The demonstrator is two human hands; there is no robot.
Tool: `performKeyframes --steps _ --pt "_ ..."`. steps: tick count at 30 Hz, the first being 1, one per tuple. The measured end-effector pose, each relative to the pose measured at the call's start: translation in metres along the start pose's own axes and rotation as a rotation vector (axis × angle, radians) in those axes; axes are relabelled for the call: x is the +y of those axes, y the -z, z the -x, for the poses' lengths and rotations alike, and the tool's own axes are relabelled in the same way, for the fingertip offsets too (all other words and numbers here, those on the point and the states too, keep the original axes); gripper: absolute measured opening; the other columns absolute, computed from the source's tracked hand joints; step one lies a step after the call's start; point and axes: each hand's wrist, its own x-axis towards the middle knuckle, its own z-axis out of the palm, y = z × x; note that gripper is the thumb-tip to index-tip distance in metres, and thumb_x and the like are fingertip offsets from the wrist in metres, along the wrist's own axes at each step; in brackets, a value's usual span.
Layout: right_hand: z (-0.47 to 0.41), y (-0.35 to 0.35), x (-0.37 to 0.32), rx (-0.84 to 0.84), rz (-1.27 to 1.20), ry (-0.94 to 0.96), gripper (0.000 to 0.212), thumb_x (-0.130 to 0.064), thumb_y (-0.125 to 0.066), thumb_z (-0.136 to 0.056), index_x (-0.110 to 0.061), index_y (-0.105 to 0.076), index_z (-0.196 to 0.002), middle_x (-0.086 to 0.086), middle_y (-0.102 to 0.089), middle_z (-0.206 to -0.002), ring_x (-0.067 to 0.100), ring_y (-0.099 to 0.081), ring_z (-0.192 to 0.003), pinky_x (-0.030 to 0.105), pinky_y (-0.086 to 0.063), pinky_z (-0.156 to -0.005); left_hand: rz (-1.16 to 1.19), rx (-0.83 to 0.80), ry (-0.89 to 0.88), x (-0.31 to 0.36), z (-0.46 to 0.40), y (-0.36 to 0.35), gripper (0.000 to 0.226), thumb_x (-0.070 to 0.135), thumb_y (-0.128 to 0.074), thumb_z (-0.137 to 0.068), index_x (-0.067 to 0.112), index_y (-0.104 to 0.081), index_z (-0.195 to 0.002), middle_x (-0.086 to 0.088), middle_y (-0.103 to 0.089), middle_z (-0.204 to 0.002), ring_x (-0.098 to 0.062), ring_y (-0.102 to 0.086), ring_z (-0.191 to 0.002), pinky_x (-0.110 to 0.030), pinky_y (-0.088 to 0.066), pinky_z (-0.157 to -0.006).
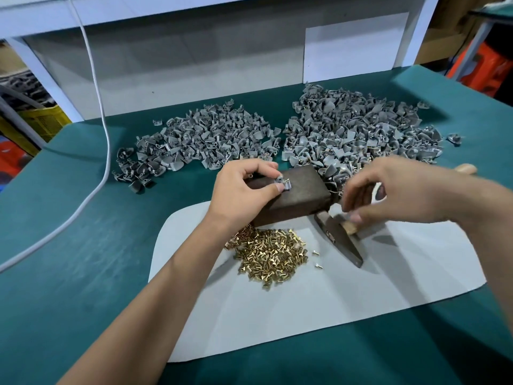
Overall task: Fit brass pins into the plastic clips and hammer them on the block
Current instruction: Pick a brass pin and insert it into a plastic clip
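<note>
A dark rectangular block (299, 198) lies at the far edge of a white mat (319, 307). My left hand (244, 190) rests on the block and pinches a grey plastic clip (281, 183) with a brass pin in it against the block's top. A heap of brass pins (270, 254) lies on the mat just in front of the block. The hammer (340, 240) lies on the mat right of the block, its wooden handle running under my right hand (397, 190). That hand is blurred, fingers curled over the handle; whether it grips is unclear.
Two big heaps of grey clips lie on the green table beyond the block, one at the left (200, 143) and one at the right (358, 132). A white cable (102, 151) runs down the left side. Two stray pins (316, 258) lie by the hammer head.
</note>
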Motion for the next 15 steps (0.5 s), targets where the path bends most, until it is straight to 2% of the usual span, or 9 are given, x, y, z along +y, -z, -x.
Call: performKeyframes --steps 3,7,9,11,13,15 --pt "0.001 -0.013 0.001 -0.084 0.035 -0.046 0.027 -0.024 -0.090 -0.073 -0.035 -0.074 -0.093 -0.015 -0.072 -0.085 -0.003 -0.064 -0.080 0.016 -0.050 -0.072 0.010 -0.031 0.068 -0.004 -0.003 0.003 0.011 0.006 -0.086 -0.078 0.014 -0.081 -0.085 0.004 -0.076 -0.110 -0.003 -0.069 -0.105 -0.034 -0.054 -0.102" --pt "-0.001 -0.020 0.002 -0.094 0.061 -0.024 0.026 -0.017 -0.087 -0.076 -0.032 -0.070 -0.089 -0.013 -0.069 -0.083 0.001 -0.062 -0.077 0.020 -0.049 -0.069 0.034 -0.058 0.091 -0.005 -0.003 0.004 0.010 0.007 -0.085 -0.079 0.014 -0.082 -0.084 0.002 -0.076 -0.111 -0.006 -0.070 -0.106 -0.038 -0.053 -0.103" --pt "0.003 -0.012 0.003 -0.139 -0.047 -0.006 0.025 -0.012 -0.084 -0.080 -0.031 -0.069 -0.086 -0.010 -0.070 -0.082 0.000 -0.063 -0.073 0.015 -0.047 -0.066 0.040 -0.058 0.083 -0.005 -0.003 0.005 0.010 0.007 -0.086 -0.078 0.014 -0.081 -0.083 0.002 -0.075 -0.111 -0.005 -0.069 -0.107 -0.040 -0.054 -0.101" --pt "0.007 0.001 0.000 -0.157 -0.201 0.040 0.023 -0.009 -0.077 -0.088 -0.031 -0.070 -0.087 -0.005 -0.073 -0.084 0.005 -0.068 -0.074 0.019 -0.052 -0.068 0.044 -0.063 0.072 -0.007 -0.004 0.006 0.011 0.007 -0.086 -0.077 0.014 -0.079 -0.080 0.002 -0.075 -0.112 -0.004 -0.069 -0.108 -0.040 -0.055 -0.100" --pt "0.007 0.014 -0.006 -0.076 -0.239 0.104 0.017 -0.014 -0.068 -0.094 -0.031 -0.070 -0.091 -0.002 -0.075 -0.087 0.014 -0.070 -0.078 0.027 -0.056 -0.070 0.047 -0.075 0.069 -0.009 -0.005 0.006 0.011 0.006 -0.086 -0.077 0.012 -0.078 -0.078 0.000 -0.075 -0.110 -0.004 -0.069 -0.108 -0.037 -0.055 -0.099" --pt "-0.001 0.016 -0.017 0.102 -0.242 0.135 0.013 -0.024 -0.058 -0.098 -0.025 -0.067 -0.090 -0.003 -0.073 -0.083 0.013 -0.066 -0.069 0.025 -0.054 -0.062 0.053 -0.078 0.070 -0.011 -0.005 0.006 0.009 0.004 -0.086 -0.077 0.007 -0.078 -0.079 -0.002 -0.077 -0.105 -0.002 -0.070 -0.106 -0.031 -0.056 -0.096"
